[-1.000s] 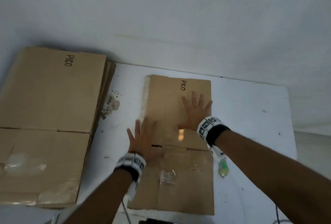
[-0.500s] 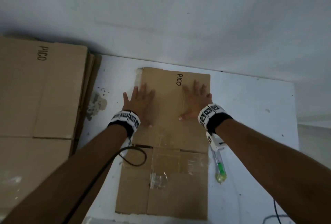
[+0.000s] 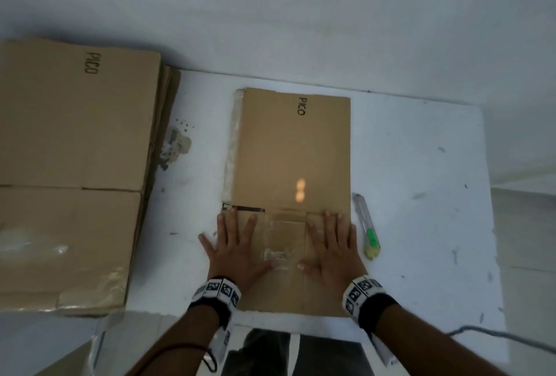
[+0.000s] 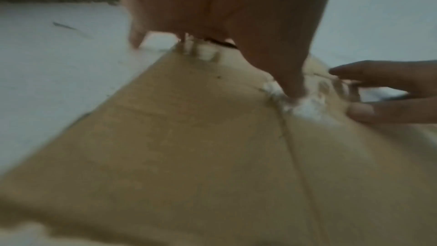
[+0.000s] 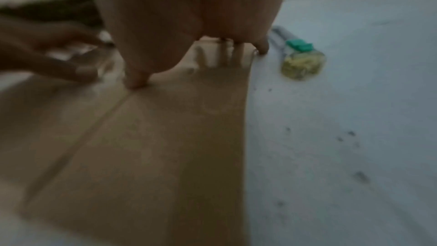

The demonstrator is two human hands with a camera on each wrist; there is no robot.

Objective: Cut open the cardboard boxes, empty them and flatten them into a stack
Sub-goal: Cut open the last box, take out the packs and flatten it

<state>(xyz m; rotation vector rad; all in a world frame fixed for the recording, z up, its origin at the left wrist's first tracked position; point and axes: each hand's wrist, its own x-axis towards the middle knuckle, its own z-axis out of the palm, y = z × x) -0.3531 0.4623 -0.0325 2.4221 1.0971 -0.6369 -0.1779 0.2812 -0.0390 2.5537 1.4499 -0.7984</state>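
On the white surface [image 3: 421, 165], the flattened box [image 3: 291, 159] lies lengthwise away from the person; left hand [image 3: 237, 250] and right hand [image 3: 332, 247] press flat, fingers spread, on its near end, the stack [image 3: 75, 165] well to the left.

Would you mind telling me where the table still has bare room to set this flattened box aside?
The widest bare patch of table lies right of the box cutter, out to the table's right edge. A narrower strip runs between the flattened box and the stack of flattened boxes. The near middle is crowded: left hand and right hand press the box.
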